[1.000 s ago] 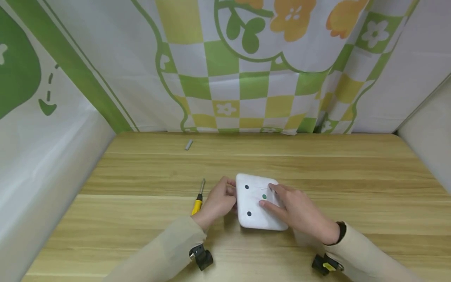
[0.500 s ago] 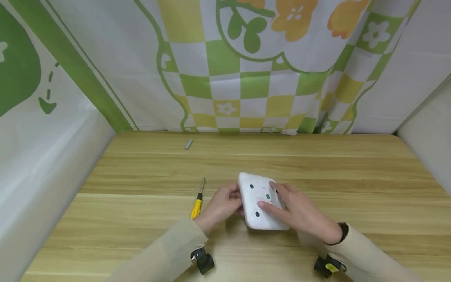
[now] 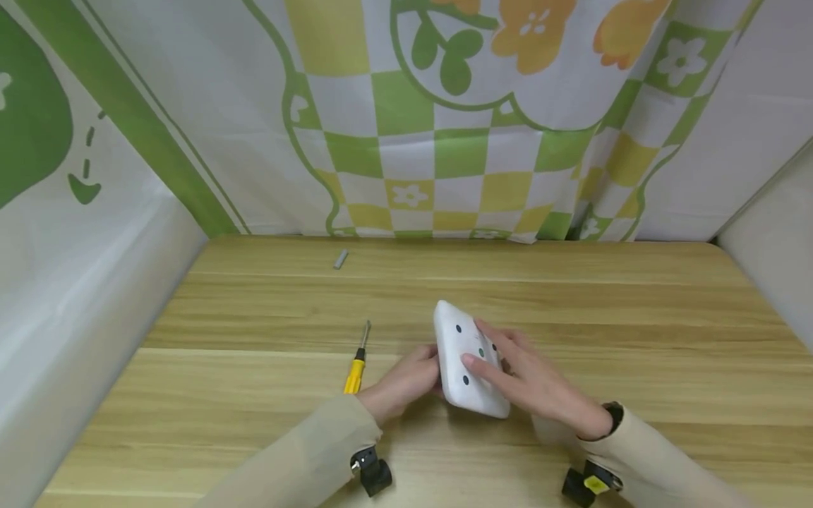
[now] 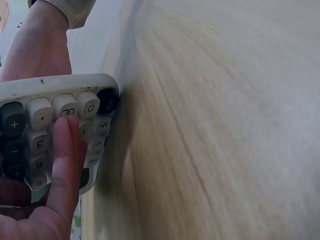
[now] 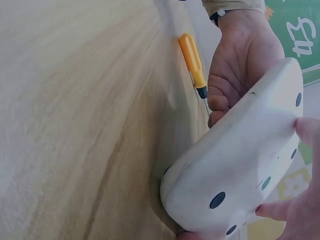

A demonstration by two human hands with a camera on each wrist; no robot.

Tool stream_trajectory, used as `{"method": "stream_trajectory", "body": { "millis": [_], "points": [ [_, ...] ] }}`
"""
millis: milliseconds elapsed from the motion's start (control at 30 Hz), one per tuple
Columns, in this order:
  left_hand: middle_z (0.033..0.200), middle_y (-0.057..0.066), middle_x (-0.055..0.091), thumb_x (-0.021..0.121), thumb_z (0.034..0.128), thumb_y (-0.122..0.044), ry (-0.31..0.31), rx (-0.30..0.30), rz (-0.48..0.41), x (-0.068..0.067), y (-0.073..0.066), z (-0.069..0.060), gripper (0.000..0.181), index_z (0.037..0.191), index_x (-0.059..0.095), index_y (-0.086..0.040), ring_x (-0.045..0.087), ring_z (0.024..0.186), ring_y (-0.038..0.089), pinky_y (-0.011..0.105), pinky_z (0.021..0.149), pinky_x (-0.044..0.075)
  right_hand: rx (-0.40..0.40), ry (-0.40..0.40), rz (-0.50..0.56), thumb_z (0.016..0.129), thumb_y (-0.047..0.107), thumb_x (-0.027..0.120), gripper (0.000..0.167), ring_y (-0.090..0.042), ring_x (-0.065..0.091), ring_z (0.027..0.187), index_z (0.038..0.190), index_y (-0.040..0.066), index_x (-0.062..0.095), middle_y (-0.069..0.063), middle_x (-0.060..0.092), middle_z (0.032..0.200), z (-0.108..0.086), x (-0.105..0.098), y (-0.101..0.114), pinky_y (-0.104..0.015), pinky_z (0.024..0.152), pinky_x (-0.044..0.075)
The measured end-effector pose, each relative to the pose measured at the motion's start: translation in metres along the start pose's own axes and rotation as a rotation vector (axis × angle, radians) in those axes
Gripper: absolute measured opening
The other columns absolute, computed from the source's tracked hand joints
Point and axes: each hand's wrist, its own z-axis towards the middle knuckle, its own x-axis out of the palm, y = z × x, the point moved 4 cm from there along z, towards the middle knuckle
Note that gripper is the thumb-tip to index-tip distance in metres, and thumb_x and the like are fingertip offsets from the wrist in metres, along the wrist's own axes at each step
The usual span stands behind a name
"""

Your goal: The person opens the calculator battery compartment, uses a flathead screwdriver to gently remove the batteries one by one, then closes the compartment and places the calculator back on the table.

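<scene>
A white calculator [image 3: 473, 367] is tilted above the table, its back with dark round feet facing the head camera. My right hand [image 3: 540, 370] grips it, thumb and forefinger on the back, other fingers partly hidden round its edge. My left hand [image 3: 409, 381] reaches behind the calculator's left edge. In the left wrist view the round keys [image 4: 40, 110] show, and straight fingers [image 4: 62, 170] of my left hand lie against them. No left thumb shows on the back. A yellow-handled screwdriver [image 3: 356, 370] lies left of my left hand.
A small grey stick-like piece [image 3: 341, 259] lies near the back of the wooden table [image 3: 603, 303]. Behind stands a checked green and yellow curtain [image 3: 457, 155]. White walls close off the left and right sides.
The calculator has turned more upright, its key side swinging towards the left hand. The left hand has shifted right and further behind the calculator. My right hand keeps its grip.
</scene>
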Motion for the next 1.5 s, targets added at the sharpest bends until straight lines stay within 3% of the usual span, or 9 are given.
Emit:
{"method": "stream_trajectory", "body": {
  "millis": [267,500,867,1100,1200,1400,1500],
  "points": [
    [0.117,0.017,0.064,0.038,0.1021,-0.027,0.049,0.002,-0.087,0.007,0.000,0.000,0.045,0.138,0.047,-0.001,0.063,0.093,0.017,0.032,0.080,0.054,0.057,0.006,0.054,0.094,0.055,0.047,0.069,-0.025,0.055,0.099,0.152,0.025,0.026,-0.022,0.040,0.140,0.001,0.002,0.001,-0.029,0.069,0.045],
    [0.115,0.019,0.064,0.033,0.1030,-0.029,0.066,0.002,-0.106,0.011,-0.003,-0.002,0.048,0.137,0.045,0.002,0.063,0.093,0.018,0.034,0.081,0.054,0.057,0.013,0.130,0.097,0.052,0.044,0.067,-0.024,0.055,0.097,0.153,0.023,0.023,-0.025,0.035,0.142,-0.002,0.002,0.004,-0.029,0.069,0.046],
    [0.122,0.027,0.058,0.024,0.1034,-0.021,0.142,0.007,-0.166,0.015,-0.005,-0.001,0.047,0.138,0.038,0.008,0.061,0.104,0.028,0.040,0.085,0.053,0.016,-0.021,0.192,0.100,0.048,0.038,0.062,-0.035,0.050,0.115,0.154,0.021,0.021,-0.024,0.038,0.141,-0.006,0.003,0.009,-0.041,0.080,0.049],
    [0.137,0.026,0.048,0.020,0.1049,-0.030,0.214,0.017,-0.212,0.017,-0.008,0.000,0.052,0.149,0.026,-0.002,0.056,0.116,0.034,0.044,0.092,0.050,0.000,-0.022,0.295,0.102,0.046,0.031,0.060,-0.038,0.043,0.126,0.154,0.018,0.018,-0.022,0.035,0.144,-0.007,0.003,0.012,-0.049,0.090,0.046],
    [0.131,0.025,0.053,0.021,0.1044,-0.034,0.208,0.001,-0.222,0.017,-0.009,0.001,0.055,0.146,0.032,0.000,0.060,0.103,0.028,0.042,0.089,0.050,-0.026,-0.006,0.371,0.103,0.042,0.028,0.059,-0.037,0.046,0.124,0.154,0.014,0.017,-0.024,0.034,0.146,-0.006,0.003,0.013,-0.048,0.091,0.048],
    [0.094,0.014,0.062,0.029,0.1012,-0.044,0.140,-0.045,-0.203,0.015,-0.009,0.002,0.063,0.118,0.053,0.012,0.057,0.077,0.015,0.032,0.077,0.053,-0.071,0.020,0.535,0.105,0.035,0.021,0.057,-0.033,0.062,0.104,0.152,0.004,0.019,-0.030,0.040,0.142,-0.005,0.001,0.014,-0.036,0.081,0.053],
    [0.085,0.007,0.059,0.031,0.1007,-0.044,0.124,-0.058,-0.203,0.015,-0.008,0.003,0.061,0.110,0.055,0.010,0.054,0.073,0.013,0.026,0.071,0.050,-0.058,0.011,0.579,0.106,0.034,0.021,0.059,-0.037,0.061,0.109,0.147,-0.007,0.024,-0.034,0.043,0.138,-0.005,-0.001,0.014,-0.036,0.084,0.054]
  ]
}}
